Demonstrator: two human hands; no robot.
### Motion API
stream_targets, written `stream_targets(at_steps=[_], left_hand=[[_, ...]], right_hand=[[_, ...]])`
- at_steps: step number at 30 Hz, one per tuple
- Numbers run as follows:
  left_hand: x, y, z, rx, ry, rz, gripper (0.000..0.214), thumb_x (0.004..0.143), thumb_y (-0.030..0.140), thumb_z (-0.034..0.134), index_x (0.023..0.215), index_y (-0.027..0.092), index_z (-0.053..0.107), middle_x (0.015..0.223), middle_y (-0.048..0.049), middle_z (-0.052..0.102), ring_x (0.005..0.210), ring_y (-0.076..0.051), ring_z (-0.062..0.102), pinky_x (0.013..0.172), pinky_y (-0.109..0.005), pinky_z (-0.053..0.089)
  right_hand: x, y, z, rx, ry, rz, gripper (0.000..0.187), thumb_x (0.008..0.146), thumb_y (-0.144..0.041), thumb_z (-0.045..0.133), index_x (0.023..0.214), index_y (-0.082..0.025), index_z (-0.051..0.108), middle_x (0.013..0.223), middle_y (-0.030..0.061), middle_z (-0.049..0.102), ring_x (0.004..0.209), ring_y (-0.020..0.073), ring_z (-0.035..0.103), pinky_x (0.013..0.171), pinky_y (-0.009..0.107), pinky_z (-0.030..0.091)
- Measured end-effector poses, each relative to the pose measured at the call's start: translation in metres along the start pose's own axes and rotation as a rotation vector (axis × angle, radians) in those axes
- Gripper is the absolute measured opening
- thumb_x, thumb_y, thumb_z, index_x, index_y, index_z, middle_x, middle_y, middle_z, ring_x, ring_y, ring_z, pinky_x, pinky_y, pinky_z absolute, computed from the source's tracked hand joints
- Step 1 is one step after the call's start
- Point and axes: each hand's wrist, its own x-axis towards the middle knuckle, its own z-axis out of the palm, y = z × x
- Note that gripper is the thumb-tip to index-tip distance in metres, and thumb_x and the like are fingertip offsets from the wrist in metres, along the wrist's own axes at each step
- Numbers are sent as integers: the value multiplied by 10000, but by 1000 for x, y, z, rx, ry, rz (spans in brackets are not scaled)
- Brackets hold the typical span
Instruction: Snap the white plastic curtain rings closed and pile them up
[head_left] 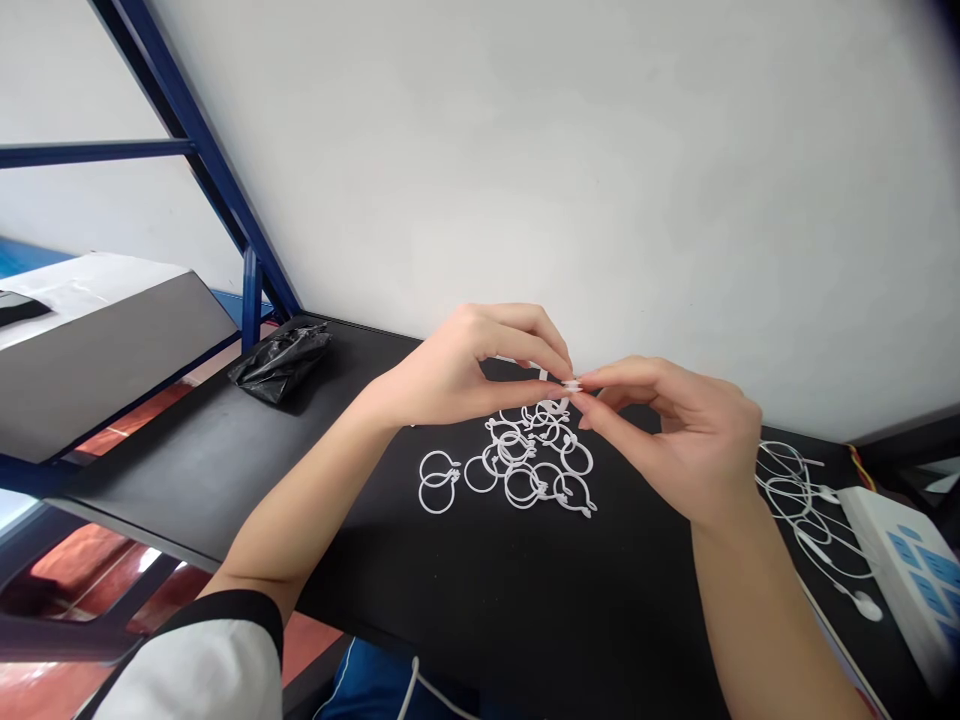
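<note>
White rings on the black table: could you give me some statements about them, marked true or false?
1. Both the left hand and the right hand pinch one white ring above the table. True.
2. The pile of rings lies in a tray. False: it lies loose on the table.
3. A crumpled black bag lies at the table's far left. True.
4. The white earphones lie left of the pile. False: they lie to its right, beside the power strip.

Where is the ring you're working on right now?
Head view, centre: the white ring is pinched between left hand and right hand, above the ring pile on the black table.
</note>
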Motion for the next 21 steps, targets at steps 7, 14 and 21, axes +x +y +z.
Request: stream_targets(at_steps=[7, 14, 21], left_hand=[[0, -1, 0, -3, -3, 8, 102, 869, 141, 696, 955, 133, 748, 947, -88, 701, 853, -120, 664, 753, -242, 575], [0, -1, 0, -14, 13, 18, 101, 865, 144, 700, 952, 142, 752, 939, -79, 703, 841, -115, 668, 741, -227, 567], [0, 1, 0, -21, 6, -36, 80, 865, 172, 709, 927, 136, 744, 928, -75, 703, 826, -115, 653, 717, -245, 556]], right_hand=[[-1, 0, -1, -38, 10, -17, 201, 804, -94, 740, 924, -251, 705, 752, -58, 729, 602, 99, 679, 604, 240, 589], [0, 2, 1, 16, 13, -97, 281, 787, -24, 723, 967, -238, 705, 901, -7, 746, 718, 136, 703, 612, 277, 609], [0, 2, 3, -8, 43, -139, 302, 774, -6, 729, 966, -239, 710, 882, -6, 745, 708, 142, 703, 604, 284, 607]])
